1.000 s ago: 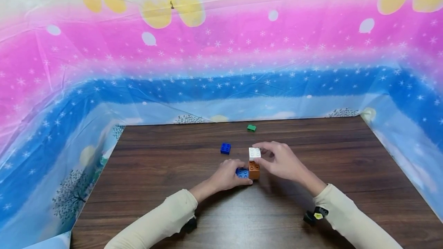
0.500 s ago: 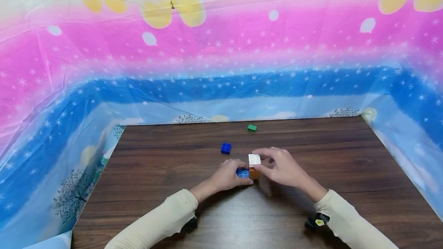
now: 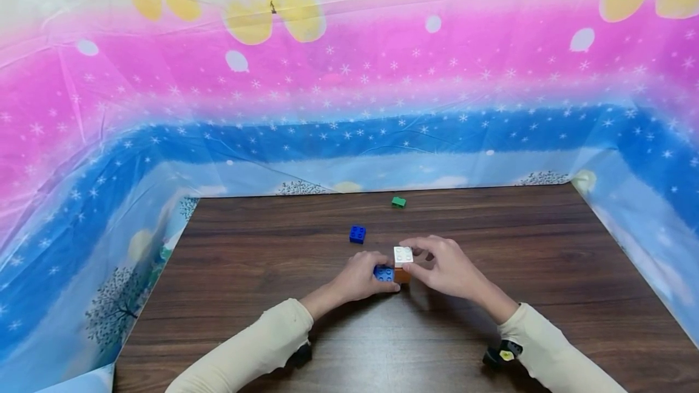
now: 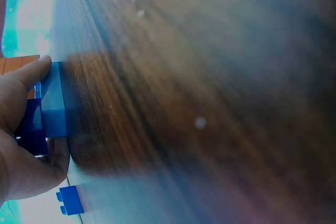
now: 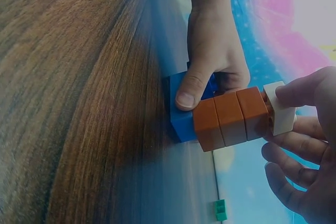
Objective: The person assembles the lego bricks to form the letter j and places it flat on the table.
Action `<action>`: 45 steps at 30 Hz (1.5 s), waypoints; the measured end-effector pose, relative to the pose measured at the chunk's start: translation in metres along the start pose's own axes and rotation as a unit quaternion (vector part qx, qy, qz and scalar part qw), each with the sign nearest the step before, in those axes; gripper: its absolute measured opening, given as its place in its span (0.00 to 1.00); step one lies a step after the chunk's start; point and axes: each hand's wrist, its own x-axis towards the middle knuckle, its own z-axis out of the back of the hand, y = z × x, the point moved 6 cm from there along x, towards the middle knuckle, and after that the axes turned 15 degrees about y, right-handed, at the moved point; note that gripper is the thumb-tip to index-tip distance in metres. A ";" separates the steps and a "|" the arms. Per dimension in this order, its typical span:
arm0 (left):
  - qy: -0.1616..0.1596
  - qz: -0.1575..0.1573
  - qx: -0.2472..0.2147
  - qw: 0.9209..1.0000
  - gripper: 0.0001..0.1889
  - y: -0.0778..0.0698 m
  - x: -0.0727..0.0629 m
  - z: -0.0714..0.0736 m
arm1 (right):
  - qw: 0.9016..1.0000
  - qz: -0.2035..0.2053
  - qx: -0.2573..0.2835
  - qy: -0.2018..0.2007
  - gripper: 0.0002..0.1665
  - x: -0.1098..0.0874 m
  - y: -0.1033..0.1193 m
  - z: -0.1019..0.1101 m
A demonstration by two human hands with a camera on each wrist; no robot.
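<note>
My left hand (image 3: pixel 357 276) grips a light blue brick (image 4: pixel 54 111) at the foot of a small build, its thumb and fingers on opposite sides. A darker blue brick (image 4: pixel 32 132) sits on that base, within the same hand. Beside it rises a column of three orange bricks (image 5: pixel 226 120), standing on the base. With thumb and fingers, my right hand (image 3: pixel 448 267) pinches a white brick (image 3: pixel 403 255) at the column's top. In the right wrist view, orange studs still show in a narrow gap under the white brick (image 5: pixel 281 107).
A loose dark blue brick (image 3: pixel 357 234) lies on the wooden table (image 3: pixel 262 241) beyond the left hand. Farther back, near the table's far edge, is a small green brick (image 3: pixel 398 202). A printed cloth (image 3: pixel 349 138) encloses the back and sides.
My right hand has lowered the white brick onto the top of the orange column, covering the studs seen from above earlier. The left hand keeps its grip on the blue base.
</note>
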 end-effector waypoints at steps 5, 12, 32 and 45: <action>0.000 -0.001 0.001 1.000 0.19 0.000 0.000 0.000 | 1.000 0.008 0.006 0.000 0.23 -0.001 -0.001 -0.001; 0.000 -0.005 -0.004 1.000 0.20 0.000 0.000 0.000 | 1.000 0.009 0.012 0.002 0.22 -0.001 -0.002 -0.001; -0.002 -0.009 0.008 1.000 0.20 0.000 0.000 0.001 | 0.998 0.027 -0.055 0.004 0.22 -0.001 0.004 0.001; 0.006 0.002 0.000 1.000 0.21 0.001 0.001 0.000 | 0.996 0.039 -0.080 0.011 0.22 0.003 0.005 0.003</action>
